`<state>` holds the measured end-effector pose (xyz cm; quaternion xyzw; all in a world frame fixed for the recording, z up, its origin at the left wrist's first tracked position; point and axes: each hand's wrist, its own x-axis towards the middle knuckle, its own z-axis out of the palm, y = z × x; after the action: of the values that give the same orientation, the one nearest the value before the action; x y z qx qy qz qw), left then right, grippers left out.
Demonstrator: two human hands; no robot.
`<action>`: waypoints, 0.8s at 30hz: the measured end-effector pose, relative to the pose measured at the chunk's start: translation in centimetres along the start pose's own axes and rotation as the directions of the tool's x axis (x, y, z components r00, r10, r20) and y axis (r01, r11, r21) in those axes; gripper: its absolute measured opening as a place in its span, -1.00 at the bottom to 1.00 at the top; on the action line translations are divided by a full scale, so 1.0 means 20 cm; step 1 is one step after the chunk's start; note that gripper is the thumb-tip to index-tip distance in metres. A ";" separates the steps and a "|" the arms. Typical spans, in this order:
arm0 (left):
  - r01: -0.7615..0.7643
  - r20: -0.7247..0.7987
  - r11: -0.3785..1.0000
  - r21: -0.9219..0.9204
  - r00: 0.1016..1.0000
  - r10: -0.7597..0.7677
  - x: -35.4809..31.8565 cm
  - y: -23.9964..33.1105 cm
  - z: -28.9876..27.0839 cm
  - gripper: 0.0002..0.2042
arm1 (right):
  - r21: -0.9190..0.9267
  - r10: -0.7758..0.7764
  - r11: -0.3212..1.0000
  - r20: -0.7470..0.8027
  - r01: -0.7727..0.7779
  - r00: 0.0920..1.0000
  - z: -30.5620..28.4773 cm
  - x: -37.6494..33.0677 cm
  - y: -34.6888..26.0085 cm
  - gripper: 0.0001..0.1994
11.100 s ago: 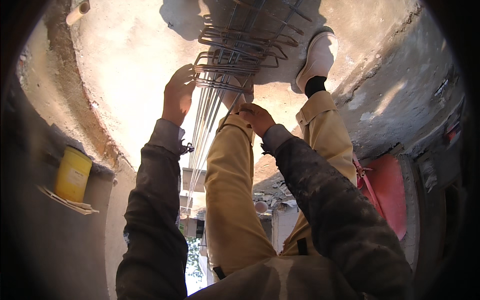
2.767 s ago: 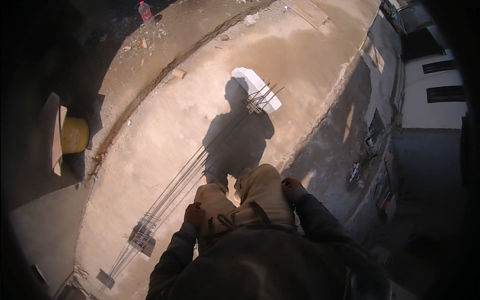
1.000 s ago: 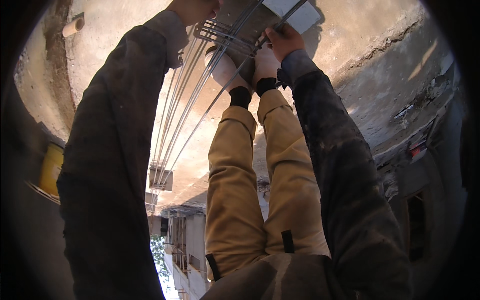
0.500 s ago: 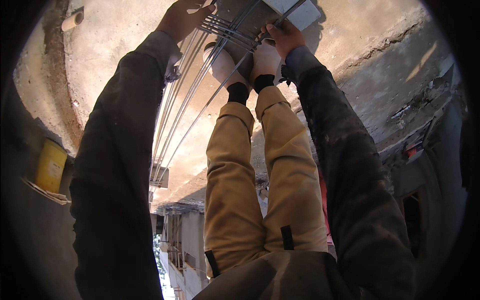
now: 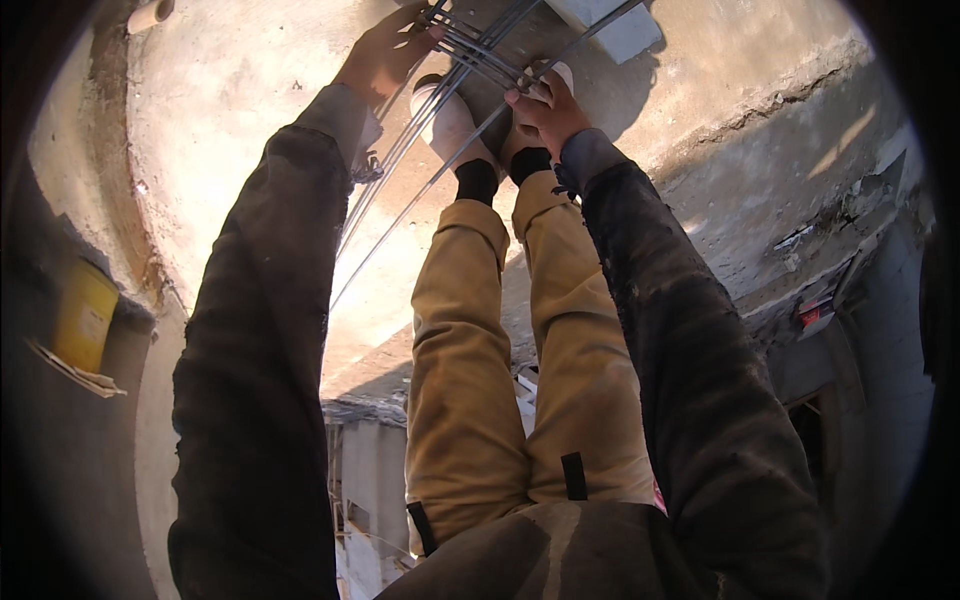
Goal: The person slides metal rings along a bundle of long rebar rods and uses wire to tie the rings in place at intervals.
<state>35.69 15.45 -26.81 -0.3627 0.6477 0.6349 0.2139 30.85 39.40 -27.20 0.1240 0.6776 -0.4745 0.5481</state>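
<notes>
Several long, thin steel rebars [image 5: 408, 142] run slantwise from the top of the view down to the left, past my feet. Across them lies a tight row of short parallel bars that look like rebar stirrups [image 5: 472, 48]. My left hand [image 5: 388, 55] is at the left end of this row, thumb and fingers closed about it, though the upper fingertips are partly cut off by the frame. At the row's right end my right hand [image 5: 552, 108] pinches the bars, beside the single rebar that slants up to the right.
A pale block [image 5: 622, 32] stands on the concrete floor [image 5: 740, 60] beyond my right hand. A yellow container [image 5: 85, 318] is at the far left, with a short tube [image 5: 150, 14] at the upper left. A cracked ledge with rubble [image 5: 815, 235] lies to the right.
Both hands have come slightly lower in the view, the left one also shifting right. The stirrups have moved right with them, and the rebars' lower ends are now hidden behind my left sleeve.
</notes>
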 end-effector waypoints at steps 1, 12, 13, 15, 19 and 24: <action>-0.004 -0.020 1.000 0.026 1.000 0.004 0.00 0.00 0.00 -0.43 | 0.067 0.060 0.996 0.062 -0.064 0.996 0.02 -0.02 0.00 -0.06; -0.035 -0.017 0.978 0.204 0.999 0.040 -0.07 -0.04 -0.02 -0.48 | 0.349 0.187 0.912 0.117 -0.217 0.975 0.06 -0.05 0.00 -0.37; -0.011 0.006 0.989 0.146 1.000 0.010 -0.10 -0.02 -0.04 -0.46 | 0.386 0.206 0.891 0.122 -0.237 0.971 0.07 -0.07 0.01 -0.45; -0.007 0.032 0.979 0.205 0.999 0.001 -0.16 -0.06 -0.08 -0.43 | 0.275 0.252 0.919 0.143 -0.283 0.957 0.13 -0.12 0.01 -0.44; -0.056 0.076 0.922 0.383 0.997 0.029 -0.29 -0.35 -0.21 -0.38 | -0.263 0.365 0.920 0.311 -0.289 0.878 0.27 -0.25 0.14 -0.25; 0.017 0.171 0.926 0.378 0.981 -0.087 -0.73 -0.74 -0.50 -0.75 | -0.771 0.317 0.571 0.524 0.282 0.791 0.45 -0.47 0.43 -0.31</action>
<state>57.93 9.57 -25.01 -0.2719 0.7246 0.5244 0.3550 45.85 40.18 -23.03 -0.2976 0.6002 -0.1122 0.7339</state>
